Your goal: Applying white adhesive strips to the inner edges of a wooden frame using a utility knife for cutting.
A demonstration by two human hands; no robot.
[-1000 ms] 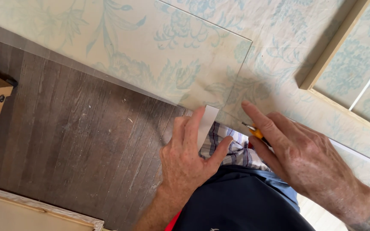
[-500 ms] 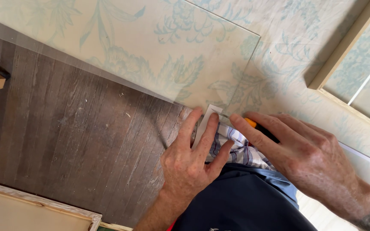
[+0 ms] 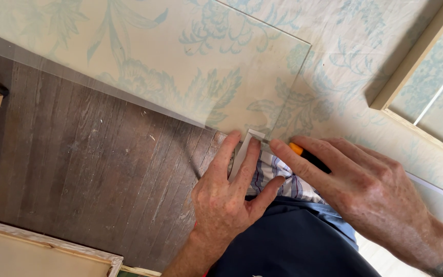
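A dark wood-plank floor (image 3: 93, 169) runs below a work surface covered in pale cloth with a blue-green floral print (image 3: 334, 87). A clear glass sheet (image 3: 180, 61) lies on that cloth, its lower edge overhanging toward the floor and its right edge slanting down to a corner just above the hands.

The left hand (image 3: 229, 200) lies palm down, wrist toward the bottom of the view, fingers stretched forward and spread. Its index and middle fingers press flat on a small pale strip (image 3: 245, 149) at the glass corner; nothing is clasped.

The right hand (image 3: 370, 195) comes in from the lower right, knuckles up. Its fingers curl around an orange-and-black handled tool (image 3: 303, 154), whose metal tip touches the glass edge just beside the strip.

Below both hands show a plaid shirt (image 3: 278, 179) and dark blue fabric (image 3: 288, 241). A light wooden frame (image 3: 411, 66) lies well to the upper right, and another frame corner (image 3: 78, 251) sits at the lower left.
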